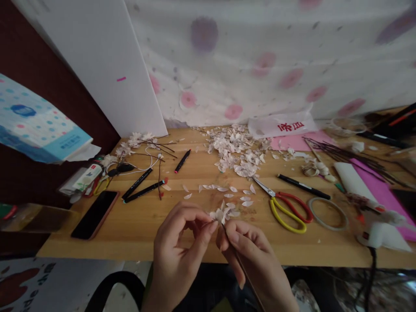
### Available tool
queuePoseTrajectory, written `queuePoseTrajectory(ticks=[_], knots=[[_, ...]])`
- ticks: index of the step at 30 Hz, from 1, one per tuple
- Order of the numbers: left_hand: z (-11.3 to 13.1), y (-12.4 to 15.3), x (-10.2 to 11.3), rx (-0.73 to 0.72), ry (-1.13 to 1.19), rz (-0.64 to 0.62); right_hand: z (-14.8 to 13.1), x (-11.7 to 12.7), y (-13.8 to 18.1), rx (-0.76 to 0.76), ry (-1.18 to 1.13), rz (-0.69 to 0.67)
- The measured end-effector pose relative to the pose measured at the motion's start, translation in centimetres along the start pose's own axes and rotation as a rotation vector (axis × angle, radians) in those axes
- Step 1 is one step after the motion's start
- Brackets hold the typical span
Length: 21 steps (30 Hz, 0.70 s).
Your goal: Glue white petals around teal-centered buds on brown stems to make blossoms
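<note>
Over the front edge of the wooden table [130, 229], my left hand [180, 247] pinches the pale petals of a small paper flower [221, 213] between thumb and fingertips. My right hand [250, 255] is closed round the thin dark stem [242, 268] just beneath the flower, which runs down toward me. Both hands meet at the flower. A few loose petals [227, 190] lie on the table just beyond it, and a larger heap of petals [238, 151] sits farther back.
Red and yellow scissors [286, 206] lie right of the hands, with a tape ring [327, 212], a black pen [303, 186] and a white glue gun [377, 229] beyond. A phone [95, 214], black markers [143, 186] and finished flower stems [143, 145] lie left. Dark wires [351, 158] are back right.
</note>
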State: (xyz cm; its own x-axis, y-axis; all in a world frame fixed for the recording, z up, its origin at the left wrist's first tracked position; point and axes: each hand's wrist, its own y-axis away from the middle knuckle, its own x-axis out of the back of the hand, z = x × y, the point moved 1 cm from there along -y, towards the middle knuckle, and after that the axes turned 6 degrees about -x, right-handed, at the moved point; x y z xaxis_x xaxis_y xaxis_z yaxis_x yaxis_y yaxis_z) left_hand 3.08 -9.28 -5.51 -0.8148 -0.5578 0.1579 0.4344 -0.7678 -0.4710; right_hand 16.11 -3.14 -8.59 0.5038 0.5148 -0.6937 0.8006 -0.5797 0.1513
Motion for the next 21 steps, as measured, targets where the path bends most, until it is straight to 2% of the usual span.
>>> queuePoseTrajectory(ticks=[4, 8, 13, 21], knots=[[0.3, 0.2, -0.3, 0.218, 0.161, 0.113, 0.3, 0.2, -0.2, 0.027, -0.044, -0.034], [0.5, 0.4, -1.0, 0.354, 0.298, 0.236, 0.3, 0.0, -0.3, -0.003, -0.032, -0.031], [0.0, 0.6, -1.6, 0.464, 0.491, 0.217, 0.3, -0.1, -0.3, 0.012, 0.009, -0.007], [-0.8, 1.0, -2.0, 0.456, 0.517, 0.170, 0.1, -0.3, -0.3, 0.007, 0.010, -0.004]])
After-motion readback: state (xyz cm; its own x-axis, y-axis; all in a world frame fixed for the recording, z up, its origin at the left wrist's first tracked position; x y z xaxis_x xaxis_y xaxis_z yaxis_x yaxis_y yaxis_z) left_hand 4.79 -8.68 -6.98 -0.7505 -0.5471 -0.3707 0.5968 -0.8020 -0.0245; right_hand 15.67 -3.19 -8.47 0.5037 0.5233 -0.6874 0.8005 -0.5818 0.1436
